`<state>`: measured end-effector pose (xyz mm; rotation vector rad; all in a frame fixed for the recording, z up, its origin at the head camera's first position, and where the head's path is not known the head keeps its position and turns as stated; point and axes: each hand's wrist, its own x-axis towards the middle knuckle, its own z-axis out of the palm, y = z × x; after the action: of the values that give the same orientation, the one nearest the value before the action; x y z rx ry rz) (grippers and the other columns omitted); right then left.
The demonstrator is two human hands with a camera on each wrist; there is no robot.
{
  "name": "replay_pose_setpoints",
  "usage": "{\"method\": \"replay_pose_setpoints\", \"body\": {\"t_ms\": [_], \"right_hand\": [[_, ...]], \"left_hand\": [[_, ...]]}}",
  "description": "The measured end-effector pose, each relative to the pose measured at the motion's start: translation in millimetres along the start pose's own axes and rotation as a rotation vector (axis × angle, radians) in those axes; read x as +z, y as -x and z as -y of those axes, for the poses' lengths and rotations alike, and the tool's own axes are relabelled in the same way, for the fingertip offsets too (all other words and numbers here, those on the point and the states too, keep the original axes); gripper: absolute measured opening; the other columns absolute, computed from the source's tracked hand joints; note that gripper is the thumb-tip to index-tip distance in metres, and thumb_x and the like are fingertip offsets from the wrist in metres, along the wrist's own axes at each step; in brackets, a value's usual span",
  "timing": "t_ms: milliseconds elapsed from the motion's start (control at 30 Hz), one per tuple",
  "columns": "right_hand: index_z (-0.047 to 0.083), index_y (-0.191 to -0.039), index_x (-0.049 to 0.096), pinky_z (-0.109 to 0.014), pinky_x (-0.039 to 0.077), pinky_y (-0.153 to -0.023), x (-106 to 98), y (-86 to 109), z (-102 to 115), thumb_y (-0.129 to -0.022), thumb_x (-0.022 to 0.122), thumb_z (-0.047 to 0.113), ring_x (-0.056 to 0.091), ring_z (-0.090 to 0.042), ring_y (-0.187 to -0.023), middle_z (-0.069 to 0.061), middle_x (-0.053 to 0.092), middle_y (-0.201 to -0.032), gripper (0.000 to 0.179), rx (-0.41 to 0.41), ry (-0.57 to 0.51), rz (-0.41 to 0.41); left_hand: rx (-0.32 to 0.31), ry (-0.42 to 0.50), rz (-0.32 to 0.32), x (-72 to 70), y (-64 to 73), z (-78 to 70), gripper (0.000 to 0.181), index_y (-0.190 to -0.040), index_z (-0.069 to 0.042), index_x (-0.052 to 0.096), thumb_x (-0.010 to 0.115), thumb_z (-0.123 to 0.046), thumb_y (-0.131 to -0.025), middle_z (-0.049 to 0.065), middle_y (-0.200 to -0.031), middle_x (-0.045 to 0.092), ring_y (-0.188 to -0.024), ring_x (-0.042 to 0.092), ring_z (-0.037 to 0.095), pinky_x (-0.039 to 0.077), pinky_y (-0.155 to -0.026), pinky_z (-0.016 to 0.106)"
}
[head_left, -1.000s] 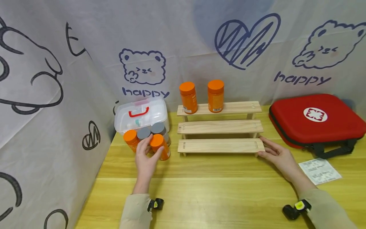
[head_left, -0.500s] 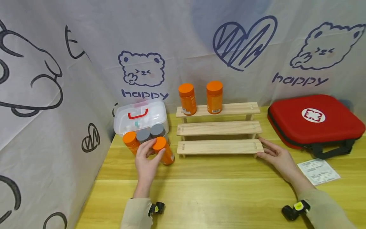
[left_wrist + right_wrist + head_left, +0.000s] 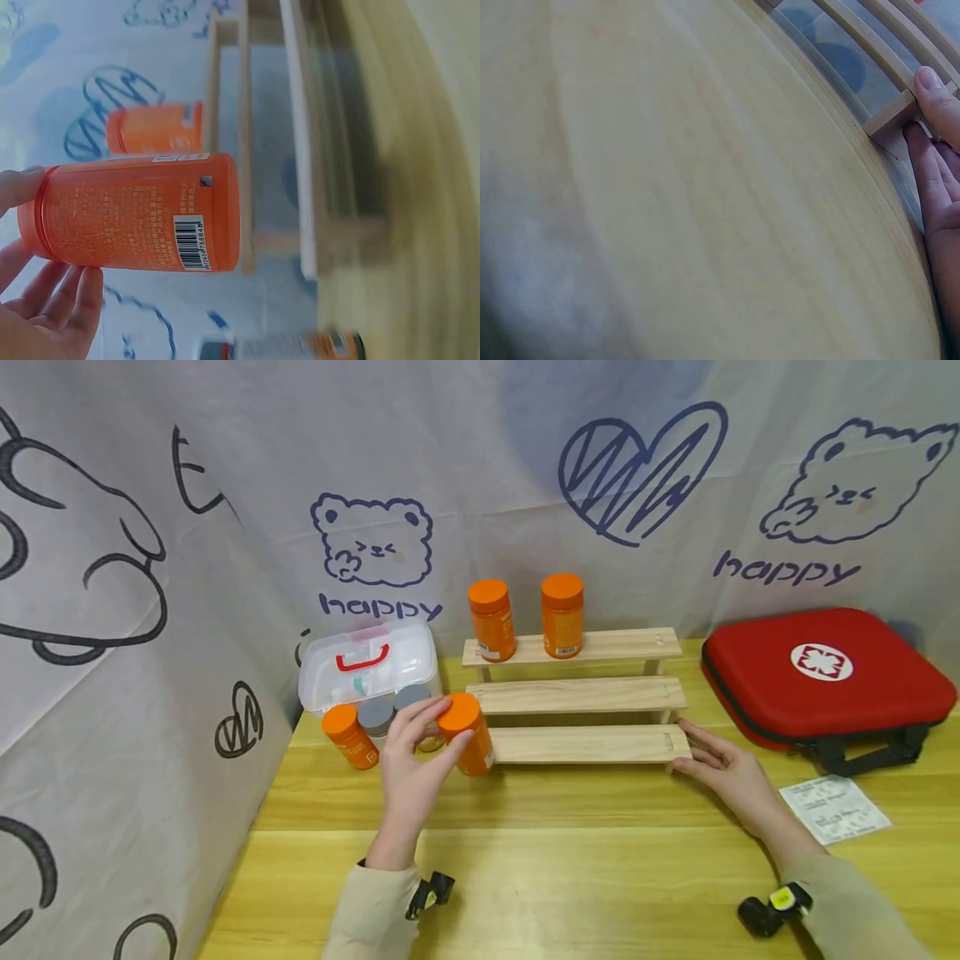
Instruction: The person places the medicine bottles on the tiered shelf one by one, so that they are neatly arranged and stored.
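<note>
My left hand grips an orange pill bottle around its cap, thumb on one side and fingers on the other. The bottle is in the air in front of the left end of the three-tier wooden rack. In the left wrist view, a barcode label shows on the bottle, and its base points at the rack's steps. My right hand holds the right end of the lowest step between thumb and fingers. The right wrist view shows that thumb against the rack's end.
Two orange bottles stand on the top step. To the left, another orange bottle and two grey-capped bottles sit before a clear box with a red handle. Right of the rack lie a red first-aid case and a blister pack.
My left hand has lifted the orange bottle out of the group at left and carried it right, to the rack's left end. The right hand has stayed at the rack's right end.
</note>
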<state>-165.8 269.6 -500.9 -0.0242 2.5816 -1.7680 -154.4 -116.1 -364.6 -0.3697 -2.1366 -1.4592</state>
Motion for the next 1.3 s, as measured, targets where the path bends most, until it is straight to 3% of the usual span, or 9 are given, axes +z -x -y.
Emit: {"method": "replay_pose_setpoints", "body": {"t_ms": [67,100,300,400,700,800,1000,1300], "right_hand": [[0.018,-0.148,0.039,-0.011,0.048,-0.077,-0.2,-0.4,-0.5,-0.089,0.068,0.034,0.056,0.01,-0.099,-0.025,0.054,-0.13,0.067,-0.004,0.0,-0.003],[0.018,-0.148,0.039,-0.011,0.048,-0.077,-0.2,-0.5,-0.6,-0.089,0.068,0.034,0.055,0.01,-0.099,-0.024,0.053,-0.13,0.067,-0.005,0.001,-0.004],[0.017,-0.148,0.038,-0.011,0.048,-0.078,-0.3,-0.6,-0.8,-0.089,0.068,0.034,0.055,0.011,-0.099,-0.025,0.053,-0.131,0.068,-0.005,-0.005,0.001],[0.017,-0.148,0.038,-0.011,0.048,-0.078,-1.1,-0.7,-1.0,-0.089,0.068,0.034,0.055,0.011,-0.099,-0.025,0.053,-0.13,0.068,-0.005,-0.006,-0.003],[0.016,-0.147,0.04,-0.012,0.048,-0.079,-1.6,-2.2,-2.6,-0.088,0.069,0.032,0.057,0.007,-0.101,-0.013,0.06,-0.125,0.067,-0.014,-0.041,-0.002],[0.017,-0.147,0.039,-0.012,0.048,-0.079,-1.7,-2.5,-3.4,-0.088,0.069,0.033,0.058,0.007,-0.101,-0.017,0.059,-0.126,0.068,-0.006,-0.033,0.002],[0.02,-0.148,0.038,-0.011,0.047,-0.079,-2.2,-2.8,-3.6,-0.088,0.068,0.037,0.056,0.008,-0.101,-0.021,0.056,-0.129,0.069,0.011,-0.012,0.009],[0.017,-0.147,0.04,-0.013,0.048,-0.079,-2.1,-0.9,-2.4,-0.088,0.069,0.032,0.057,0.006,-0.102,-0.019,0.059,-0.125,0.068,-0.021,-0.035,-0.001]], "left_hand": [[0.037,0.019,0.03,8.0,-3.9,-13.0,0.038,-0.11,0.009,0.067,0.078,0.004,-0.074,0.023,-0.117,0.059,-0.095,0.058,0.031,0.053,-0.079,0.039],[0.052,0.038,0.046,13.6,-5.8,-12.7,0.038,-0.11,0.009,0.067,0.078,0.004,-0.074,0.023,-0.117,0.059,-0.098,0.057,0.032,0.053,-0.08,0.043],[0.131,0.136,0.166,54.4,-17.4,-3.5,0.04,-0.112,0.001,0.069,0.081,-0.004,-0.075,0.015,-0.12,0.06,-0.107,0.055,0.025,0.054,-0.081,0.04],[0.158,0.148,0.234,75.1,-25.2,-8.0,0.039,-0.113,-0.004,0.07,0.081,-0.01,-0.076,0.008,-0.119,0.061,-0.106,0.055,0.018,0.054,-0.081,0.034],[0.138,0.169,0.377,124.2,-48.7,-27.9,0.039,-0.116,-0.007,0.069,0.079,-0.017,-0.08,0.003,-0.122,0.059,-0.106,0.055,0.01,0.051,-0.083,0.023],[0.126,0.185,0.384,137.5,-58.2,-32.7,0.039,-0.116,-0.006,0.069,0.079,-0.017,-0.08,0.003,-0.122,0.059,-0.107,0.054,0.008,0.05,-0.084,0.021],[0.115,0.188,0.342,162.7,-77.2,-36.0,0.038,-0.114,-0.006,0.069,0.079,-0.018,-0.08,0.002,-0.117,0.061,-0.102,0.055,0.006,0.051,-0.083,0.025],[0.073,0.103,0.292,192.3,-97.3,-34.4,0.038,-0.116,-0.007,0.068,0.078,-0.019,-0.081,0.003,-0.12,0.06,-0.102,0.054,0.008,0.048,-0.085,0.018]]}}
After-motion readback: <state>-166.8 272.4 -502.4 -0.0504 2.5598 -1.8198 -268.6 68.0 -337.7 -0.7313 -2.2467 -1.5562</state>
